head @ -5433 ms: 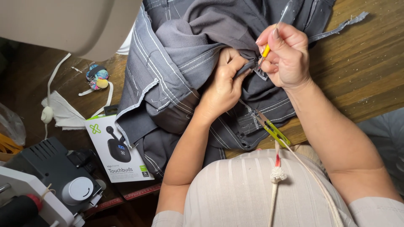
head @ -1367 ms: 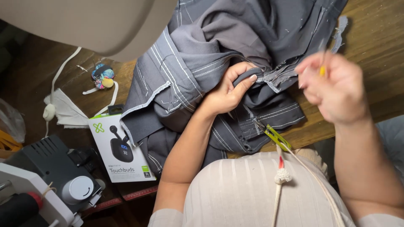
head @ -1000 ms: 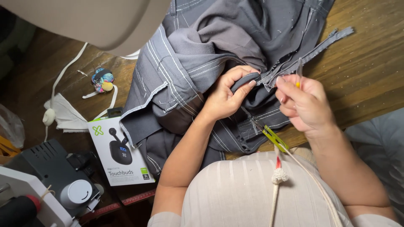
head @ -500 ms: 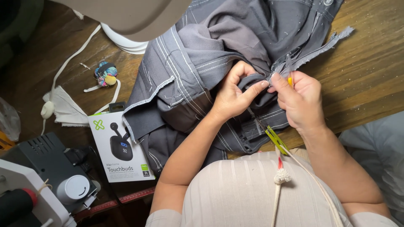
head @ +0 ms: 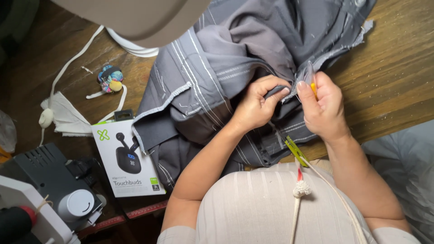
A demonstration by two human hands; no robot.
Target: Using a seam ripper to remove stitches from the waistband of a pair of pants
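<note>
Wooden table [head: 398, 68] under everything, bare planks showing out past the right hand's fingers.

Grey striped garment [head: 235, 68] is bunched on it, spreading up and away from both sets of fingertips and running down under the left forearm. White stitch lines on it, frayed raw edge beyond the right fingers.

Left hand [head: 257, 106]: fingers curled tight, pinching a dark fold of the garment between thumb and fingertips. Closed on cloth.

Right hand [head: 323, 110]: fingers narrow, pinched on a small yellow-handled tool [head: 313, 88], likely a seam ripper. Its clear tip sticks up above the fingertips, right at the seam. The two hands' fingertips are just beside each other, nearly touching, on the same fold.

White earbud box [head: 129, 158] lies well off to the left of the left fingers, partly tucked under the garment's hem.

White cloth with strap [head: 68, 118] sits farther left of the box.

Yellow-green clip [head: 294, 151] on a cream cord hangs below the right fingers, near the wrist, over the garment's lower edge.

Small multicoloured pincushion-like thing [head: 110, 80] is far left of the fingers; too small to tell exactly.
</note>
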